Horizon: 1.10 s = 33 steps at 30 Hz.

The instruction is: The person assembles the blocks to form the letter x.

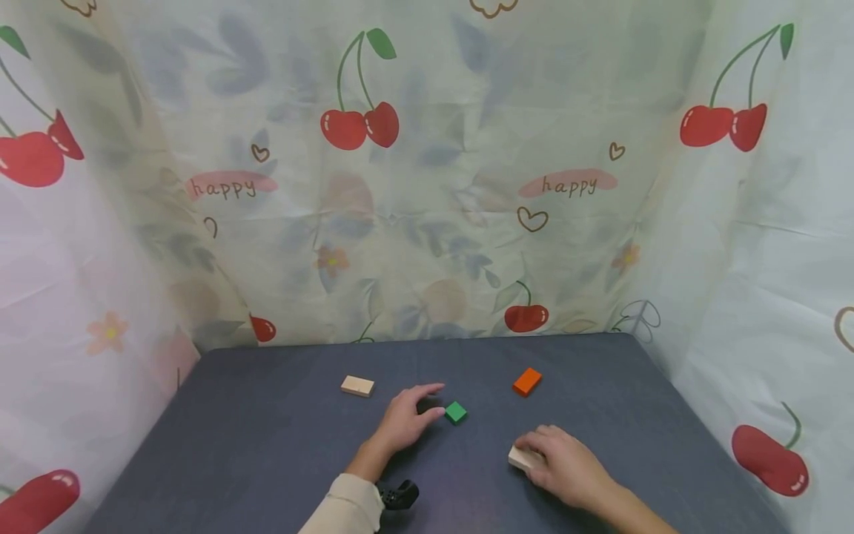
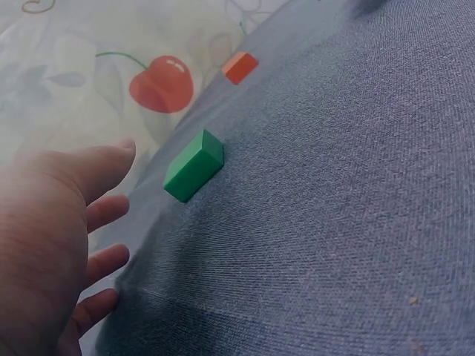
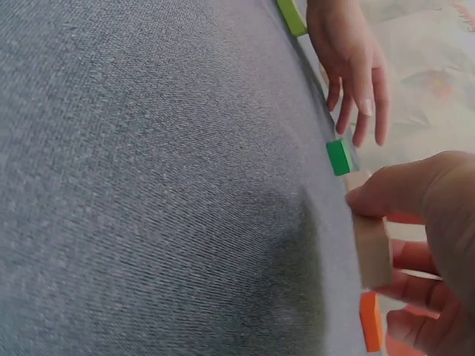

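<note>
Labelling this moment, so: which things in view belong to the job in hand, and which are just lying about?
In the job, judging by the hands:
pale wood-coloured block, pinched by the right hand
green block, likely; left hand open beside it

Lying about, as far as this moment shows:
orange block
other wood-coloured block
lime-green block
cherry-print curtain, backdrop

The cream left sleeve (image 1: pixel 348 507) has a curved black device (image 1: pixel 402 495), perhaps a camera, beside it.

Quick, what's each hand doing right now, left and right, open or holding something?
Left hand: open, holding nothing, beside the green block.
Right hand: closed, holding a pale wooden block between thumb and fingers.
</note>
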{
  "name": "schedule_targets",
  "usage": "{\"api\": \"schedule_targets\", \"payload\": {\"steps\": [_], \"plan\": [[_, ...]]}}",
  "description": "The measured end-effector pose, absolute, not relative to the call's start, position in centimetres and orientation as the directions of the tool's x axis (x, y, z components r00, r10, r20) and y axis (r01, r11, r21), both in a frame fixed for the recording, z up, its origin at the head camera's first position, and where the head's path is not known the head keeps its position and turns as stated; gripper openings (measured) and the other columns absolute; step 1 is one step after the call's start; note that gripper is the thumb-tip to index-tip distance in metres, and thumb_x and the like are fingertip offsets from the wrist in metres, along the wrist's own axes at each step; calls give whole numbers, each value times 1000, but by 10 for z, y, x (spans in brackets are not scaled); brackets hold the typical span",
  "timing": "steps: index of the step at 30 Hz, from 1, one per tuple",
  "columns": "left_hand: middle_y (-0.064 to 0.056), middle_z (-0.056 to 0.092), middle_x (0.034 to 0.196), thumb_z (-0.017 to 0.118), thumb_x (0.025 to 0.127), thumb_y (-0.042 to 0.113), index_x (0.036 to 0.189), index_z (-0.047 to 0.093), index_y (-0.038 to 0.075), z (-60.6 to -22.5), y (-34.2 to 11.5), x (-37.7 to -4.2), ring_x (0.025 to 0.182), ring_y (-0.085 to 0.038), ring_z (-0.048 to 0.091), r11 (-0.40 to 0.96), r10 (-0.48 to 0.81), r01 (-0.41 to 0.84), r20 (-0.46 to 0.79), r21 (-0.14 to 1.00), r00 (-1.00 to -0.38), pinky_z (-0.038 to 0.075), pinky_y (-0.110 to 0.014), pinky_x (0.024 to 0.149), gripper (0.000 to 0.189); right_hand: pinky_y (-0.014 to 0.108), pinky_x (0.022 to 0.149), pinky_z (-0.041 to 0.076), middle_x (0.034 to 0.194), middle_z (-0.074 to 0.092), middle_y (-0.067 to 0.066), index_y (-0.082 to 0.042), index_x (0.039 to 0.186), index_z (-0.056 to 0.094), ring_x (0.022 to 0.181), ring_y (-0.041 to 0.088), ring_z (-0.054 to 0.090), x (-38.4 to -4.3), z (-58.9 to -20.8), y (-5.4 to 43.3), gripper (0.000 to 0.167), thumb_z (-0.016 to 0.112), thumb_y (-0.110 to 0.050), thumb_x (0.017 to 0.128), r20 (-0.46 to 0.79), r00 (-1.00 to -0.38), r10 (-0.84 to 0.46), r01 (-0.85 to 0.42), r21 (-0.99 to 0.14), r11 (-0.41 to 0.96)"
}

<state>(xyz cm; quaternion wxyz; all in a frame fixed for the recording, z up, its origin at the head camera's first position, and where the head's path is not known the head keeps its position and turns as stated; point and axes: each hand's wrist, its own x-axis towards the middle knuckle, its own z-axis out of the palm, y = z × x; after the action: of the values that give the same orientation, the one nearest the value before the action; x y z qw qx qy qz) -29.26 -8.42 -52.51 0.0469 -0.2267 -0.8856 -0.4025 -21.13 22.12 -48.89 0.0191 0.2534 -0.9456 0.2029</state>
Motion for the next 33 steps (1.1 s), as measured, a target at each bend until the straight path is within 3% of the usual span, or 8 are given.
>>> {"api": "schedule_targets", "payload": {"steps": [9,18,27,33], "plan": [[-1,60,130,63,95,35,134,60,22,-528,-81,-294,118,-27,53,598,359,426,248,679,-900,30,-58,101,42,26,65,44,97,58,-17,-27,111,68,79,2,48,-205,-496,218,33,80,-20,81,263,-855,-447,-519,-446,729],[5,61,129,65,93,35,133,62,29,-531,-76,-299,113,-22,51,653,369,424,224,627,-902,34,-47,93,40,26,66,45,95,57,-19,-29,110,69,80,1,49,-206,-510,214,35,82,-20,79,356,-851,-387,-518,-443,732],[7,62,126,66,93,34,132,63,32,-529,-70,-301,95,-14,46,686,382,415,191,598,-904,33,-40,84,38,22,62,43,91,59,-16,-23,107,72,78,3,49,-208,-519,206,41,88,-18,70,509,-796,-326,-554,-399,730],[10,63,123,66,93,33,129,65,34,-531,-69,-305,89,-12,43,705,402,437,193,559,-895,31,-37,78,36,21,60,42,91,59,-14,-23,106,72,76,3,47,-208,-519,202,40,87,-17,70,499,-815,-295,-527,-424,737]]}}
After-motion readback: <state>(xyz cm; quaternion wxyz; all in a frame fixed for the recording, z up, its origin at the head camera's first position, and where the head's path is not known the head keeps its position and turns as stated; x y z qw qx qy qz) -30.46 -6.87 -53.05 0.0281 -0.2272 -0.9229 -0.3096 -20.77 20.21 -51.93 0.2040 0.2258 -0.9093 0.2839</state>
